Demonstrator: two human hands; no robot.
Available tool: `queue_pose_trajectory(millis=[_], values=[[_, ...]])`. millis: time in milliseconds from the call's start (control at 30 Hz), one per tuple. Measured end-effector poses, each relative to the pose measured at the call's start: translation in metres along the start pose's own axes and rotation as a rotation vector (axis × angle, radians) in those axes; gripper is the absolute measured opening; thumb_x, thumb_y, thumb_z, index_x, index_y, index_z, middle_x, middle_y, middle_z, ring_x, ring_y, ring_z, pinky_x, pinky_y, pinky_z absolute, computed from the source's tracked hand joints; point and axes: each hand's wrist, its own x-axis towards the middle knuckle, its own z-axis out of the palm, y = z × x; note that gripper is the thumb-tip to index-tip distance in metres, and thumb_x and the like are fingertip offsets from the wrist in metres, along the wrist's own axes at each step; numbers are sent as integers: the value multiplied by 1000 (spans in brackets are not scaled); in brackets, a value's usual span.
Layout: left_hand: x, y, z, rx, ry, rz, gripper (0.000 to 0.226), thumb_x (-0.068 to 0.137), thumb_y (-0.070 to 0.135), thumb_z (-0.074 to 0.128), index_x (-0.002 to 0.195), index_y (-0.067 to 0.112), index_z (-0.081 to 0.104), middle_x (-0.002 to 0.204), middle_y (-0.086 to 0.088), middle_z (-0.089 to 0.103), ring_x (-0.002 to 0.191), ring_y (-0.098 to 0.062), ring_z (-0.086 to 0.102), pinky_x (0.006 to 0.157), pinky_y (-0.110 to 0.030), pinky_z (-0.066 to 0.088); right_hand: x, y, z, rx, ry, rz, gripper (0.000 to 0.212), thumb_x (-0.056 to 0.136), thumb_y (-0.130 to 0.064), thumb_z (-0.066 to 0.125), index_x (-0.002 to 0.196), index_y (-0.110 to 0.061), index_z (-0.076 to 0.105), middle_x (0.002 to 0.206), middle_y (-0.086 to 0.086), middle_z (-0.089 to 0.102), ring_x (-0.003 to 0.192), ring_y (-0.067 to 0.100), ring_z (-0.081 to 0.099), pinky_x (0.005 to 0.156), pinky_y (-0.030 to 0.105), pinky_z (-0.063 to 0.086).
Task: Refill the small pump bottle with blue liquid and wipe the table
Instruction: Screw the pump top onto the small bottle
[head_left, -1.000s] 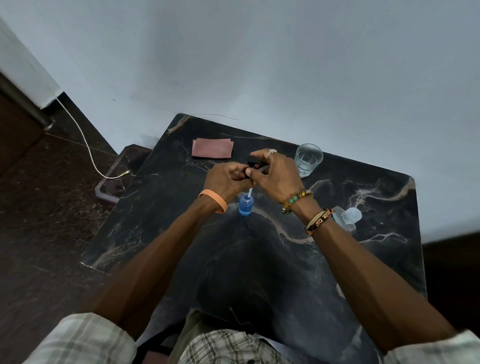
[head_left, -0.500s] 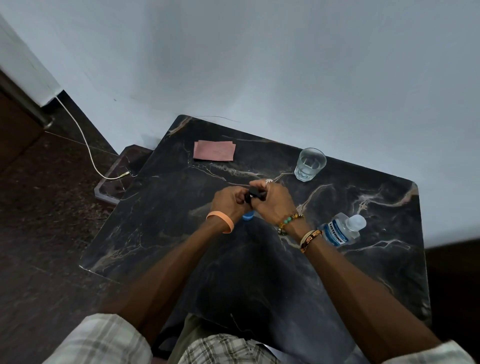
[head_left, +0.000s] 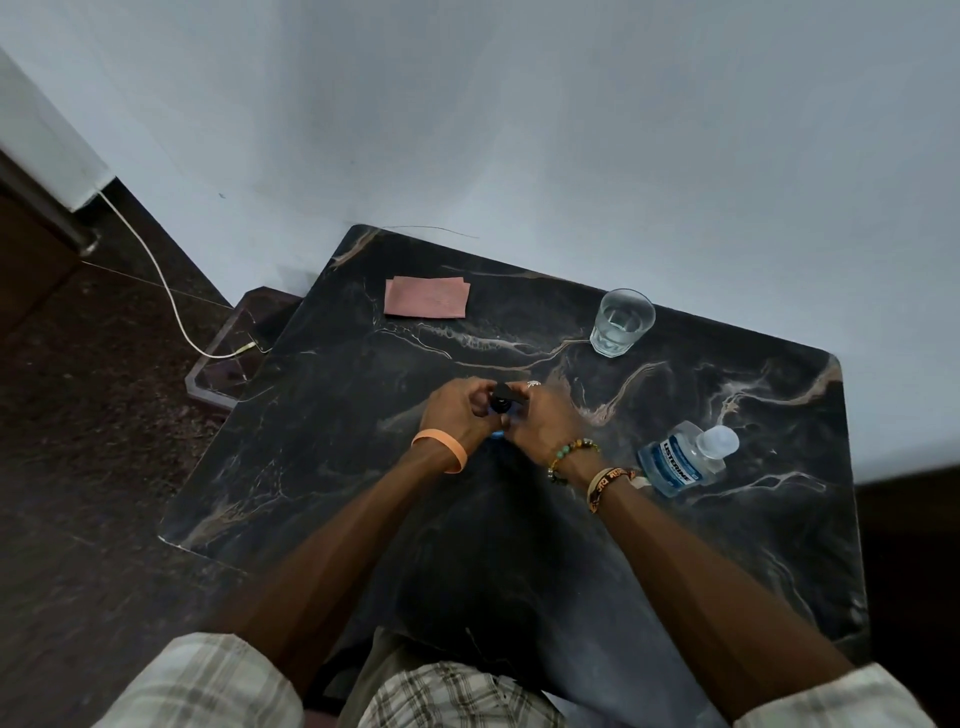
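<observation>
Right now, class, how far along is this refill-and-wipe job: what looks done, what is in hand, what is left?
Done, apparently: blue liquid shows in the small pump bottle, and the big bottle sits capped. In hand: the left hand holds it while the right hand grips its black pump top, likely fitting it. Left: wiping the table; the pink cloth lies folded, untouched.

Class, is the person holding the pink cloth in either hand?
No, the pink cloth lies flat on the table's far side, apart from the left hand and right hand, which both grip the small pump bottle.
</observation>
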Motion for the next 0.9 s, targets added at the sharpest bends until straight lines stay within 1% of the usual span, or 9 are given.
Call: queue_pose_trajectory(millis=[67, 200, 333, 467, 567, 667, 733, 833, 900], values=[[1, -2, -1, 23, 21, 7, 54, 72, 20, 82, 122, 18, 61, 104, 2, 64, 82, -1, 59, 71, -9, 47, 0, -1, 3, -17, 6, 12, 50, 75, -21, 78, 122, -14, 61, 110, -1, 67, 97, 9, 60, 69, 4, 38], [0, -3, 1, 24, 47, 80, 59, 69, 19, 82, 123, 21, 60, 114, 3, 55, 97, -8, 59, 78, -11, 46, 6, -1, 10, -26, 13, 42, 46, 71, -25, 81, 113, -16, 64, 101, -1, 68, 87, 9, 59, 70, 14, 39], [4, 1, 3, 103, 68, 91, 42, 72, 33, 80, 110, 23, 66, 102, 5, 57, 85, -5, 56, 76, -16, 47, 12, 4, 16, -6, 43, 71, 28, 74, -24, 78, 99, -20, 67, 74, -12, 56, 67, 4, 51, 51, 10, 30], [9, 4, 2, 143, 65, 117, 23, 74, 30, 79, 95, 23, 72, 94, 4, 63, 82, -8, 58, 77, -25, 50, 14, 6, 20, 18, 66, 107, 18, 73, -24, 78, 82, -29, 63, 65, -17, 54, 62, 1, 52, 50, 11, 33], [10, 6, 0, 88, 53, 130, 26, 70, 26, 83, 94, 24, 73, 95, 9, 65, 85, -7, 60, 80, -24, 52, 17, 8, 21, 64, 65, 147, 19, 72, -18, 79, 87, -24, 69, 68, -15, 59, 69, 6, 60, 51, 10, 36], [11, 3, 0, 21, 47, 98, 49, 66, 20, 86, 111, 22, 68, 108, 5, 62, 98, -9, 60, 84, -15, 48, 17, 7, 23, 103, 51, 150, 29, 70, -14, 80, 97, -23, 71, 79, -11, 66, 78, 8, 63, 61, 15, 48], [12, 2, 1, 28, 57, 98, 57, 65, 25, 86, 117, 22, 63, 112, 4, 54, 100, -8, 55, 81, -8, 41, 17, 7, 23, 103, 57, 137, 29, 71, -16, 80, 97, -23, 71, 82, -10, 68, 76, 5, 63, 65, 18, 52], [13, 3, 2, 72, 93, 73, 49, 68, 35, 84, 111, 25, 64, 103, 7, 54, 89, -3, 54, 69, -7, 38, 15, 7, 21, 55, 63, 98, 21, 74, -19, 77, 94, -26, 73, 70, -18, 60, 64, -2, 55, 52, 6, 39], [13, 4, 2, 84, 81, 86, 35, 69, 32, 84, 99, 27, 68, 93, 10, 61, 84, -4, 60, 61, -4, 40, 13, 8, 19, 72, 82, 100, 21, 74, -14, 77, 94, -21, 73, 64, -21, 54, 59, -5, 50, 43, 3, 35]])
